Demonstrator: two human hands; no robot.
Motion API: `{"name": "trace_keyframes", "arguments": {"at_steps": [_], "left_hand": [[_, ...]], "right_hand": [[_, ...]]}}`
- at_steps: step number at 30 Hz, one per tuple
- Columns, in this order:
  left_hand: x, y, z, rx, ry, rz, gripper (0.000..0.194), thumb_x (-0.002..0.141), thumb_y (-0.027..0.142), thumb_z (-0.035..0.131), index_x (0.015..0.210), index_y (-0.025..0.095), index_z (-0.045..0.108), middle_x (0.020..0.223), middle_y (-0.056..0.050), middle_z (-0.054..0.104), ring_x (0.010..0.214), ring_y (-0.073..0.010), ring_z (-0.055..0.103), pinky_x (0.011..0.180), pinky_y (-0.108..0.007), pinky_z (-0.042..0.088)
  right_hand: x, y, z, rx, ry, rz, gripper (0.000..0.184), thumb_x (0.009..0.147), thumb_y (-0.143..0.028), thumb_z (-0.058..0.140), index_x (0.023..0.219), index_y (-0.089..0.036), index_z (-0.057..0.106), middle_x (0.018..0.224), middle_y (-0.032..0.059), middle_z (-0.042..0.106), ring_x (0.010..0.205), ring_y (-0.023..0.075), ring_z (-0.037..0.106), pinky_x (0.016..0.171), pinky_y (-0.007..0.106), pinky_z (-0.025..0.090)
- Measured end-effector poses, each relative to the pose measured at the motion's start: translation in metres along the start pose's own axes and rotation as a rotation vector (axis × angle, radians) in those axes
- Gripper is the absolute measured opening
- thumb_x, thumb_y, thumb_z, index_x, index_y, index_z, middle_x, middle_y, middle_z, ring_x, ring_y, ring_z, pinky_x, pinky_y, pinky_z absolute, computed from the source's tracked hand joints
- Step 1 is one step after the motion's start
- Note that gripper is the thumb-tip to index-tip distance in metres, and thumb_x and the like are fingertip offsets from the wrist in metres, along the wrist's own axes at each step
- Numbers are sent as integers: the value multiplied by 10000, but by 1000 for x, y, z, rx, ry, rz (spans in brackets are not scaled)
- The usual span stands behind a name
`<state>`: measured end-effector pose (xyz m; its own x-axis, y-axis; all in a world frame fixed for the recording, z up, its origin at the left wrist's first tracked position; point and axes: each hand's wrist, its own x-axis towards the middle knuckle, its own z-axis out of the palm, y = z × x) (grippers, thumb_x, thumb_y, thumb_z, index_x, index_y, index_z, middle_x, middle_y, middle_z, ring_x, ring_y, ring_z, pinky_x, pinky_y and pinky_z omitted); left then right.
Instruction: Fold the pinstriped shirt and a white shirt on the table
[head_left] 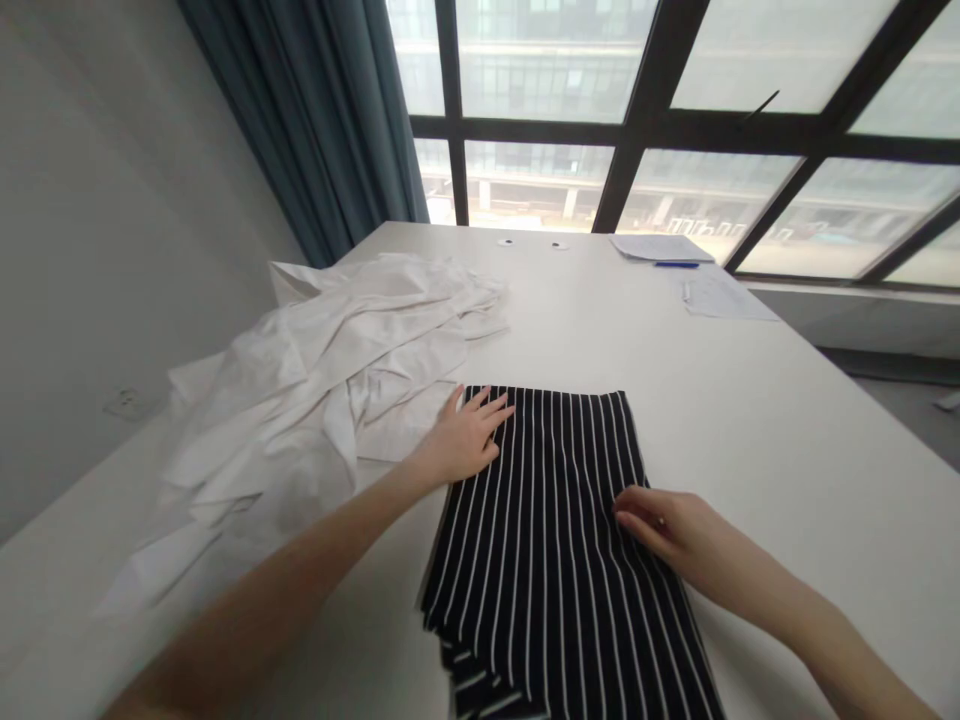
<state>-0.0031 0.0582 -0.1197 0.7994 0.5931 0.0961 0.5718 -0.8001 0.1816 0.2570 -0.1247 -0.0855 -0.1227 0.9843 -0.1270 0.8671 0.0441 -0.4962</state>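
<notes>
A black cloth with white stripes (559, 540) lies folded on the table in front of me, its stripes running away from me. Its lower left corner is rumpled, and the bottom runs out of the frame. Near the far left corner, my left hand (461, 440) rests flat on the fabric with fingers spread. My right hand (660, 515) is at the right edge, its curled fingers and thumb touching the cloth, where small wrinkles show. Whether it pinches a fold there is hard to see.
A large crumpled heap of white fabric (322, 370) covers the table's left side. Papers (660, 248), a blue pen (676, 265) and another sheet (724, 298) lie at the far right of the white table (787, 450). Windows and a blue curtain (322, 120) stand beyond.
</notes>
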Motion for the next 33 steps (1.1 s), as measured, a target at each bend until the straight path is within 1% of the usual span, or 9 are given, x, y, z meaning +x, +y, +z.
{"name": "trace_keyframes", "arguments": {"at_steps": [3,6,9,12,17,20,24,28,33], "left_hand": [[-12,30,0,15,42,63,469,932,232,492,1397,198,538,1532,-109,461,1471,-303,319,1213,-577,136],[-35,68,2,-80,-50,243,493,981,384,484,1449,233,470,1566,-100,411,1476,-304,311,1205,-585,181],[-57,94,4,-157,-130,349,587,984,492,460,1510,248,375,1608,-117,323,1490,-336,270,1185,-610,219],[-68,102,6,-188,-160,374,635,986,522,436,1544,248,310,1629,-124,263,1505,-352,219,1183,-624,210],[-71,101,6,-233,-176,382,655,988,539,427,1550,230,296,1630,-133,252,1512,-350,195,1190,-633,185],[-67,94,0,-295,-193,373,540,1009,468,437,1494,234,398,1600,-100,345,1501,-311,251,1203,-603,198],[-59,72,-13,-354,-165,263,365,1000,300,503,1357,244,552,1438,-68,567,1393,-261,450,1182,-538,304],[-68,46,-24,-344,-96,146,319,933,232,615,1251,201,619,1337,-113,615,1293,-273,534,1095,-499,432],[-110,28,-21,-352,-149,156,589,794,368,796,1323,271,556,1470,-126,484,1415,-344,389,1143,-582,347]], "right_hand": [[19,12,-15,-38,191,-23,265,976,-335,429,1002,-243,676,946,73,735,799,228,696,704,376,566],[46,35,-15,-130,373,-71,297,968,-331,436,1135,-224,657,1150,113,698,1069,272,656,927,467,539],[71,55,-2,-218,383,-112,378,969,-320,431,1270,-185,614,1337,130,628,1274,291,556,1078,507,451],[89,68,15,-270,345,-100,466,983,-313,392,1376,-114,544,1464,171,530,1388,309,447,1115,524,412],[97,78,28,-202,417,-69,492,1006,-350,342,1421,-132,492,1487,173,503,1400,288,432,1125,531,391],[97,82,28,-78,520,-31,497,999,-407,372,1388,-131,509,1424,182,555,1346,287,489,1130,521,379],[97,84,26,57,626,60,477,964,-430,430,1317,-135,555,1299,190,627,1230,305,569,1093,540,397],[96,85,23,180,669,67,443,898,-429,529,1262,-184,593,1211,152,647,1141,295,590,1024,512,452],[95,83,16,277,741,99,367,856,-395,579,1167,-217,658,1113,109,653,978,258,611,859,438,525]]}}
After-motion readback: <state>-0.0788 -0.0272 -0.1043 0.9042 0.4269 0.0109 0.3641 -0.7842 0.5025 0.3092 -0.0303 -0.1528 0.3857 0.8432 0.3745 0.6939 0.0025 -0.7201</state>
